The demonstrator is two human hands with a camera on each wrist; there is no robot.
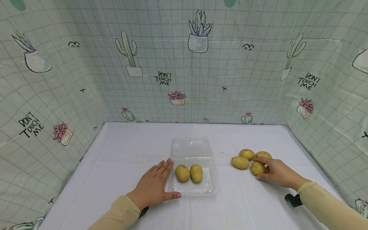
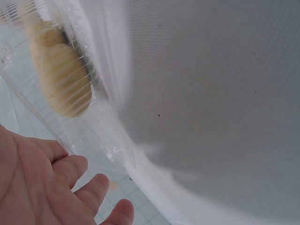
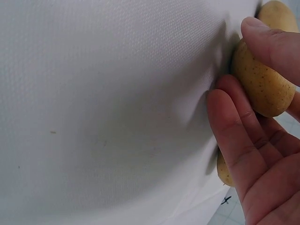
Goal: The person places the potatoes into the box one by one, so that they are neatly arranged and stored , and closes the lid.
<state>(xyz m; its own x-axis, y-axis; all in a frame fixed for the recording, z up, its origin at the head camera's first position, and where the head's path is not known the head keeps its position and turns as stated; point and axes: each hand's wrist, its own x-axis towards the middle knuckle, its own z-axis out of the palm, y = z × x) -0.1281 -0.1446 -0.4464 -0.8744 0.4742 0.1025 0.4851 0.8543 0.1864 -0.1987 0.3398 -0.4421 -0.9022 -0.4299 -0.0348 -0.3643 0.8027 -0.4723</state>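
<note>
A clear plastic clamshell box [image 1: 211,179] lies with its lid [image 1: 191,148] folded back, away from me. Two potatoes, a rounder one [image 1: 182,173] and a longer one [image 1: 196,173], sit side by side in its base. Along the box's left edge rests my left hand [image 1: 153,183], fingers straight and thumb spread at the near corner. My right hand [image 1: 280,172] holds a potato [image 1: 257,168] between thumb and fingers, low at the table. In the right wrist view that potato [image 3: 262,82] shows between the thumb and the fingers.
Three more potatoes lie close beyond the right hand: one on the left [image 1: 240,162], one behind [image 1: 247,154] and one partly covered by the hand [image 1: 263,154]. The white table [image 1: 138,143] is bounded by a printed grid cloth [image 1: 155,108] at the back and sides.
</note>
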